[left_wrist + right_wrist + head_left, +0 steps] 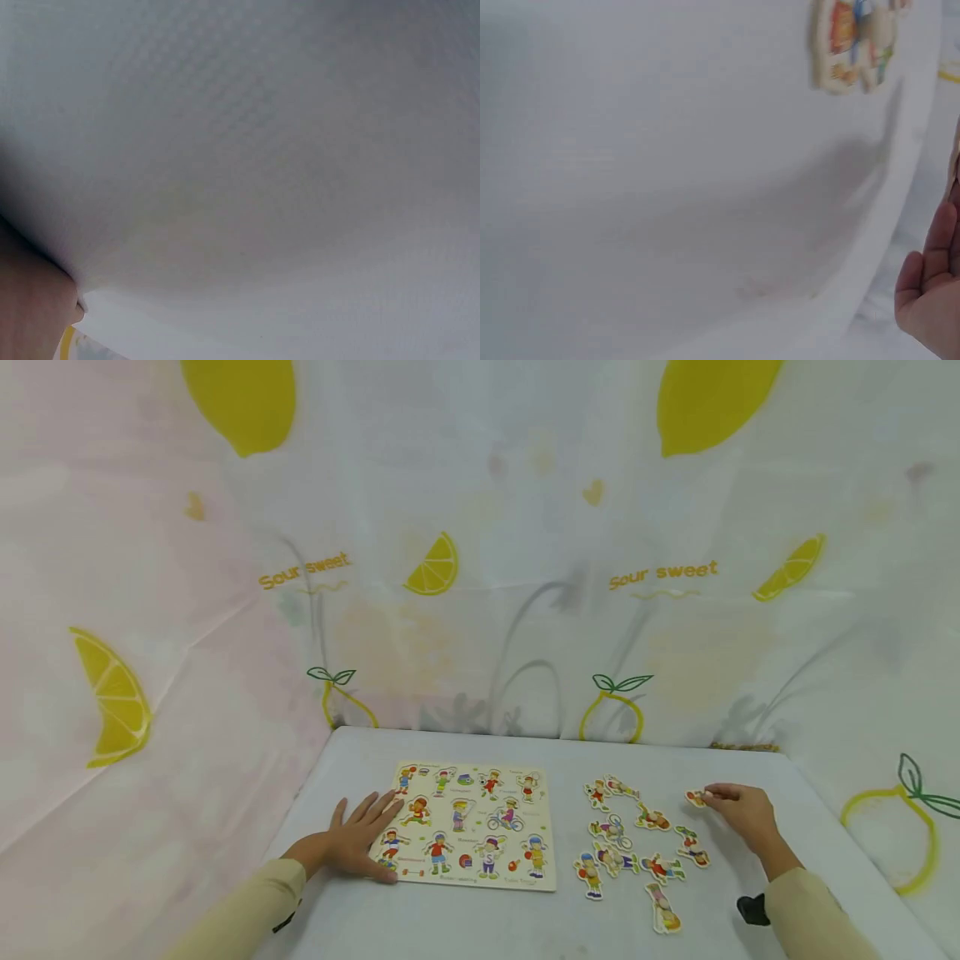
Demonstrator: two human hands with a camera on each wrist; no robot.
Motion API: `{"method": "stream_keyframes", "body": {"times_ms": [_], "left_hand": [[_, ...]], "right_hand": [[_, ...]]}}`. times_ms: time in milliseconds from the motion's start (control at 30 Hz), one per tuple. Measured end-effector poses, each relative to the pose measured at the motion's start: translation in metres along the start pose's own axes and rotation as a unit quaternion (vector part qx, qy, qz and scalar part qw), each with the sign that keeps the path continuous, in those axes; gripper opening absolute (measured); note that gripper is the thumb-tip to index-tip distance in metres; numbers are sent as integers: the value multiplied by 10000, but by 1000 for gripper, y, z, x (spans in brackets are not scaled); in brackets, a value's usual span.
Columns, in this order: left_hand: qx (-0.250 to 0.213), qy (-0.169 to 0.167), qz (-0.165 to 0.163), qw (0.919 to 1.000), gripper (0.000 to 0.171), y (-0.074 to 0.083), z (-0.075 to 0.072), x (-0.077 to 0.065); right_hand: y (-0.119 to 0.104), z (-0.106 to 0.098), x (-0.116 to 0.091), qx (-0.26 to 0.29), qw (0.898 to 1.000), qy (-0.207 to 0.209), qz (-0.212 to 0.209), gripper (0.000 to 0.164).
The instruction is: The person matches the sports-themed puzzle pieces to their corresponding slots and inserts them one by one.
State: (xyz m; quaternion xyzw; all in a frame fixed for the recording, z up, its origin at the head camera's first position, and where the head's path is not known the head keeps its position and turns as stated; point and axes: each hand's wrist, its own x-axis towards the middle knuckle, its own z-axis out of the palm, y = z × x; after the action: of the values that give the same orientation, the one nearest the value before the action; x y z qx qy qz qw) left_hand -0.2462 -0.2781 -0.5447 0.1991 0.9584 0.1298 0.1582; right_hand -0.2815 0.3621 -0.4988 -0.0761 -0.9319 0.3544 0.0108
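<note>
A pale puzzle board (480, 832) printed with sports children lies flat on the table, left of centre in the head view. My left hand (358, 837) rests over its left edge with fingers spread. Between thumb and fingertips, my right hand (746, 817) pinches a small puzzle piece (693, 797) on the right, slightly apart from the others. Several loose cut-out pieces lie between board and right hand, among them a cyclist (611, 832) and a figure in yellow (589, 877). At the right wrist view's edge, the right hand (934, 289) is partly cut off.
The white table (450, 927) runs back to a curtain (480, 643) printed with lemons. One loose piece (663, 910) lies nearest the front. Another piece (847, 45) shows blurred in the right wrist view. The left wrist view is mostly white cloth (262, 187).
</note>
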Motion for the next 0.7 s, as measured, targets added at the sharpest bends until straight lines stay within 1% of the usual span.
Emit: {"method": "stream_keyframes", "body": {"times_ms": [67, 133, 167, 233, 333, 400, 500, 700], "left_hand": [[3, -14, 56, 10000, 126, -1, 0, -1], [-16, 33, 114, 9999, 125, -1, 0, -2], [-64, 71, 183, 9998, 124, 0, 1, -1], [26, 106, 216, 9997, 124, -1, 1, 0], [-19, 181, 154, 9997, 124, -2, -1, 2], [136, 111, 35, 9998, 126, -3, -1, 3], [188, 28, -55, 9998, 127, -5, 1, 5], [386, 126, -152, 9991, 128, -14, 13, 11]], "right_hand": [[-13, 0, 5, -29, 9993, 209, -309, 40], [-27, 2, 10, -146, 9965, 392, -717, 35], [-34, 3, 13, -220, 9940, 496, -955, 32], [-49, 6, 17, -365, 9866, 708, -1426, 27], [-70, 14, 22, -508, 9746, 916, -1980, 21], [-82, 21, 23, -460, 9712, 920, -2151, 20], [-93, 30, 22, -340, 9701, 881, -2236, 19], [-100, 46, 17, -216, 9681, 884, -2333, 18]]}}
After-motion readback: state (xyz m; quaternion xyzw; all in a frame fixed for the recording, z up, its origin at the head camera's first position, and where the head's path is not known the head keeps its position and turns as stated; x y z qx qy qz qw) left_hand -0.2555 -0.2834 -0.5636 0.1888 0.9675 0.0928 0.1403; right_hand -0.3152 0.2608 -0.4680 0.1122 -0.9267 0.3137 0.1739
